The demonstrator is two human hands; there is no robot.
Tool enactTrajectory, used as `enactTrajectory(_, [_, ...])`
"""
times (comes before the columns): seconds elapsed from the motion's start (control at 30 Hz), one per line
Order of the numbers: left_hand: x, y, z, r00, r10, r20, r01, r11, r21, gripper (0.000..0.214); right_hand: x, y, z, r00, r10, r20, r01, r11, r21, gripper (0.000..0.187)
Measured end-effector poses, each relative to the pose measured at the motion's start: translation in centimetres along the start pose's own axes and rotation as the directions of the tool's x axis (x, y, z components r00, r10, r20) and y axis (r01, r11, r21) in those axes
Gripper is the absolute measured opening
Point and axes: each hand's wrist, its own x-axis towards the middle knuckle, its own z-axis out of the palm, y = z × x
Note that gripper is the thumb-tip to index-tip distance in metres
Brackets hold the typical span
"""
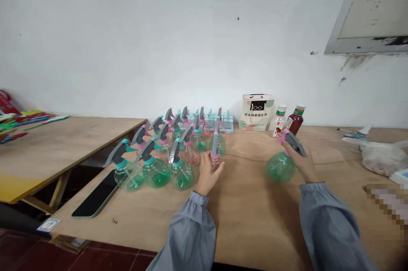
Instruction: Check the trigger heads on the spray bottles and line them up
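My left hand [208,176] is wrapped round a clear pink spray bottle [216,153] with a grey trigger, standing at the right end of a cluster of several spray bottles [165,152] with green or pink bodies. My right hand [302,161] grips the neck of a green spray bottle [280,167] with a grey trigger and pink collar, tipped sideways just above the plywood table [251,211]. Both arms wear grey sleeves.
A black phone [95,198] lies near the table's left edge. At the back stand a small paper bag [256,112], a white bottle [278,120] and a dark red bottle [296,120]. A plastic bag [382,156] lies at the right. A second table [47,148] stands left.
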Motion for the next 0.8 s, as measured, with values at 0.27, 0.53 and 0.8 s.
enactTrajectory(0.27, [0.0, -0.2, 0.1, 1.0, -0.001, 0.01, 0.001, 1.0, -0.027, 0.041, 1.3, 3.6, -3.6, 0.982, 0.085, -0.168, -0.103, 0.99, -0.1, 0.049])
enactTrajectory(0.53, [0.0, -0.2, 0.0, 1.0, 0.005, 0.021, -0.004, 0.999, -0.039, 0.039, 2.3, 5.4, -5.6, 0.989, 0.115, -0.094, -0.123, 0.989, -0.087, 0.068])
enactTrajectory(0.8, [0.0, -0.2, 0.0, 1.0, 0.003, 0.023, -0.002, 0.999, -0.047, 0.04, -1.7, 9.7, -7.5, 0.976, 0.216, -0.033, -0.218, 0.967, -0.128, 0.114])
